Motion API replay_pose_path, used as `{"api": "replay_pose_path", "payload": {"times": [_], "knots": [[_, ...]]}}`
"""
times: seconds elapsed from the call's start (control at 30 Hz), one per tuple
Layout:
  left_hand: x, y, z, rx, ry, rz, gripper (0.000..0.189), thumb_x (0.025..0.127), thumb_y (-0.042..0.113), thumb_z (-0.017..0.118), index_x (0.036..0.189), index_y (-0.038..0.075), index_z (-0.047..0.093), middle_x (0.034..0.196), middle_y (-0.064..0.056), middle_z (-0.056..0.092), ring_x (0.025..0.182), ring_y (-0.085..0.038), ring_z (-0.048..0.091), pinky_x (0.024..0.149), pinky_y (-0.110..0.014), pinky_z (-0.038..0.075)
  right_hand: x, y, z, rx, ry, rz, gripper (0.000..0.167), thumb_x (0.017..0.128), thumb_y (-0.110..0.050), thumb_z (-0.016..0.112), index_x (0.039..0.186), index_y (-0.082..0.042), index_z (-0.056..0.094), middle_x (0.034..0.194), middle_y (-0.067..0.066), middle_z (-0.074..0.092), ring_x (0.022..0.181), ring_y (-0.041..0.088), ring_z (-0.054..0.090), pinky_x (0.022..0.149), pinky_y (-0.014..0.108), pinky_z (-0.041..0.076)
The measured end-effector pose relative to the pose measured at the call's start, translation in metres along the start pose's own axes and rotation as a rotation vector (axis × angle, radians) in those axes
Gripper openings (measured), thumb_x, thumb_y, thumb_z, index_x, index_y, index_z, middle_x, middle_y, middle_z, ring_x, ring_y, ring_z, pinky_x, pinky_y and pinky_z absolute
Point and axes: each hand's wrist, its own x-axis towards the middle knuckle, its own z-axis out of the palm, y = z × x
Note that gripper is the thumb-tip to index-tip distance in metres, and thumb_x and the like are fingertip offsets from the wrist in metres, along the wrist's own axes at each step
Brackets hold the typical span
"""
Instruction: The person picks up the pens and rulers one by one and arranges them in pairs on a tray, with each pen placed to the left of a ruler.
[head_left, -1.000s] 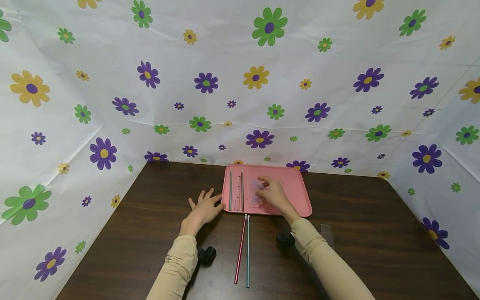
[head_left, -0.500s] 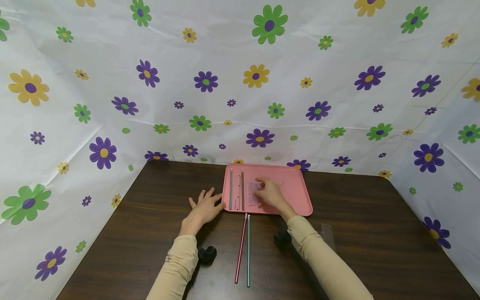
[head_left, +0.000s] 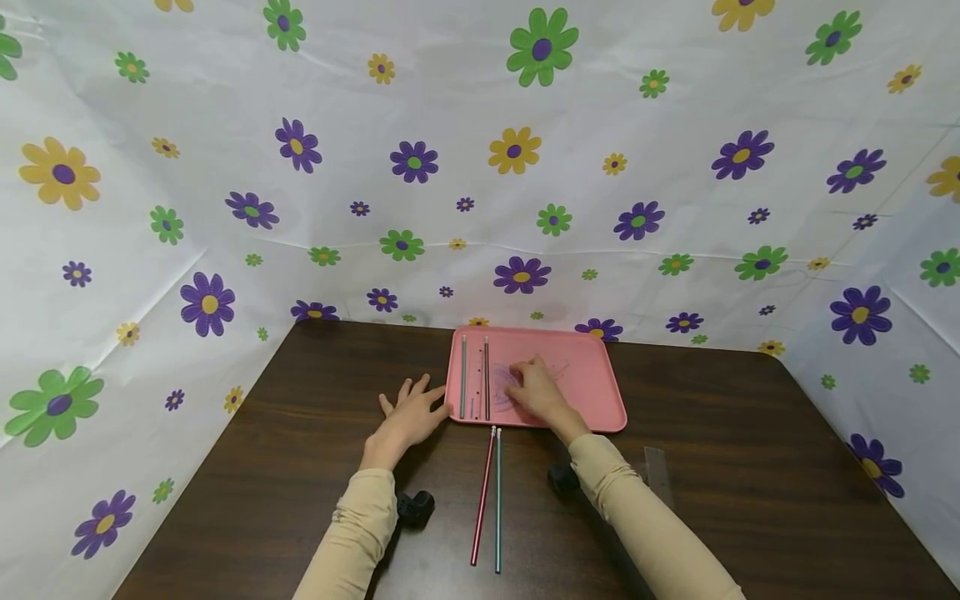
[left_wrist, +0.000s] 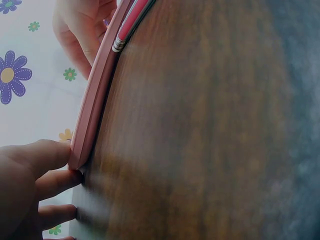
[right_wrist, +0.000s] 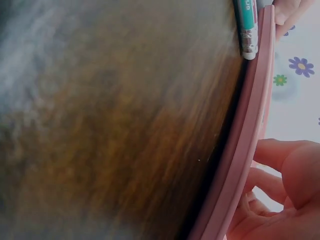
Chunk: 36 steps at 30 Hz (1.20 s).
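Observation:
My left hand (head_left: 408,421) rests with spread fingers at the left front corner of a pink tray (head_left: 592,400). In the left wrist view its thumb (left_wrist: 50,154) touches the tray's corner, with the other fingers spread below. My right hand (head_left: 542,390) is over the middle of the tray, fingers bent, thumb apart from the index finger. Right at its fingertips is a thin, clear, purple-tinted plastic piece (head_left: 502,396); I cannot tell whether the fingers pinch it. Another clear piece with faint lines (head_left: 561,367) shows behind the hand.
On the tray's left side lie a green pencil (head_left: 462,379), a clear strip with dark dots (head_left: 479,383) and a dark pencil (head_left: 487,379). A red pencil (head_left: 483,500) and a teal pencil (head_left: 498,504) lie before the tray. A clear ruler (head_left: 657,475) lies right.
My right hand has moved slightly left over the tray, and the purple-tinted piece at its fingertips now shows a curved outline. My left hand has stayed at the tray's corner.

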Motion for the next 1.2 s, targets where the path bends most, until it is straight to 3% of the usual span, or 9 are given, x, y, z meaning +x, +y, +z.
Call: {"api": "replay_pose_path", "payload": {"times": [0.23,0.6,0.93,1.2], "knots": [[-0.001,0.001,0.000,0.001,-0.005,-0.001,0.054,0.101,0.043,0.050,0.150,0.020,0.047,0.165,-0.015,0.021,0.153,-0.043,0.007,0.111,-0.077,-0.009,-0.004,0.001,0.000,0.036,0.050,0.004,0.046,0.092,-0.016,0.068,0.133,0.001,0.059,0.111,0.014,0.052,0.096,0.023,0.053,0.086,0.040,0.049],[0.000,0.000,0.000,-0.003,0.002,0.005,0.053,0.101,0.041,0.050,0.150,0.019,0.047,0.165,-0.016,0.022,0.153,-0.044,0.008,0.110,-0.078,-0.010,-0.012,-0.001,-0.003,-0.005,0.111,-0.049,0.037,0.093,-0.019,0.068,0.128,-0.006,0.064,0.097,0.007,0.063,0.082,0.018,0.057,0.069,0.031,0.049],[0.000,0.001,-0.001,-0.013,-0.001,0.011,0.054,0.101,0.042,0.051,0.150,0.018,0.047,0.165,-0.016,0.022,0.153,-0.044,0.007,0.109,-0.078,-0.010,-0.030,-0.011,-0.002,0.001,0.098,-0.109,0.034,0.094,-0.022,0.068,0.123,-0.007,0.066,0.083,0.001,0.061,0.066,0.013,0.052,0.054,0.026,0.041],[0.000,0.002,-0.001,-0.007,-0.001,0.003,0.054,0.101,0.041,0.051,0.150,0.018,0.047,0.165,-0.016,0.022,0.153,-0.044,0.007,0.109,-0.078,-0.010,-0.047,-0.019,0.005,-0.031,0.076,-0.151,0.031,0.091,-0.021,0.070,0.119,-0.008,0.065,0.071,-0.005,0.060,0.058,0.008,0.050,0.051,0.026,0.041]]}}
